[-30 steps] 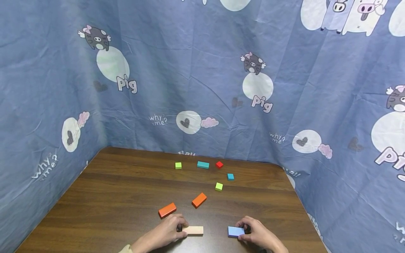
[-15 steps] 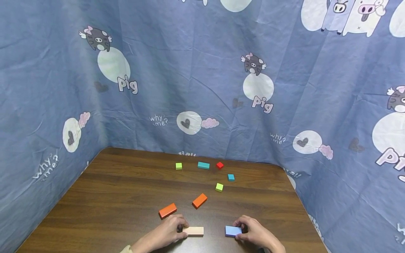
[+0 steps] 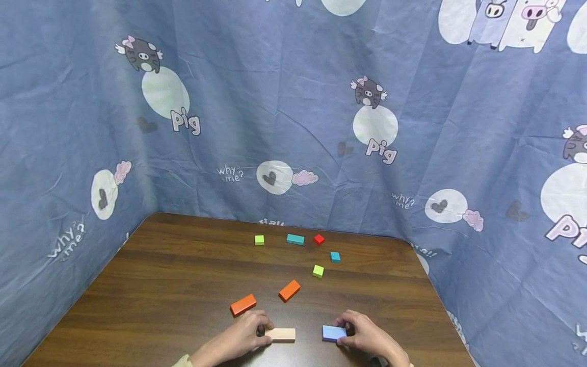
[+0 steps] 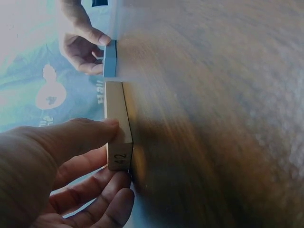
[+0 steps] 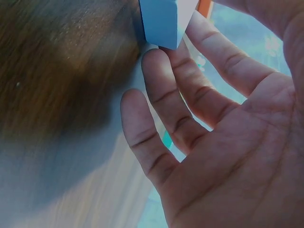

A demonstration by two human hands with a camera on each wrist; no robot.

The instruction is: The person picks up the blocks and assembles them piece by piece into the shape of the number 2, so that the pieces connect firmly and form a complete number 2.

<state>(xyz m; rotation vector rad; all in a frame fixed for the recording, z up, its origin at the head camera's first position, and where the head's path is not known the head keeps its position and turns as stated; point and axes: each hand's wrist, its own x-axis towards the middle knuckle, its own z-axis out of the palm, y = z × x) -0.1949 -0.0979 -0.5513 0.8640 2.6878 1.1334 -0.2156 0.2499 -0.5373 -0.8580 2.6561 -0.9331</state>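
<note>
Near the front of the table, my left hand (image 3: 247, 331) pinches the left end of a pale wooden block (image 3: 282, 335) between thumb and fingers. In the left wrist view the pale block (image 4: 117, 111) lies on the table, the number 42 on its end face. My right hand (image 3: 364, 334) grips the right end of a blue block (image 3: 333, 333), thumb on the near side and fingers on the far side. A gap separates the two blocks, whose long sides run roughly in line. The right wrist view shows only one end of the blue block (image 5: 163, 21).
Two orange blocks (image 3: 243, 305) lie slantwise beyond my left hand. Farther back are a yellow-green cube (image 3: 318, 271), a small blue cube (image 3: 335, 257), a red cube (image 3: 319, 239), a teal block (image 3: 295, 239) and a green cube (image 3: 259, 240). A blue curtain (image 3: 275, 127) hangs behind the table.
My right hand has slid leftward along the table with the blue block, narrowing the gap to the pale block. The left hand and its block have stayed in place.
</note>
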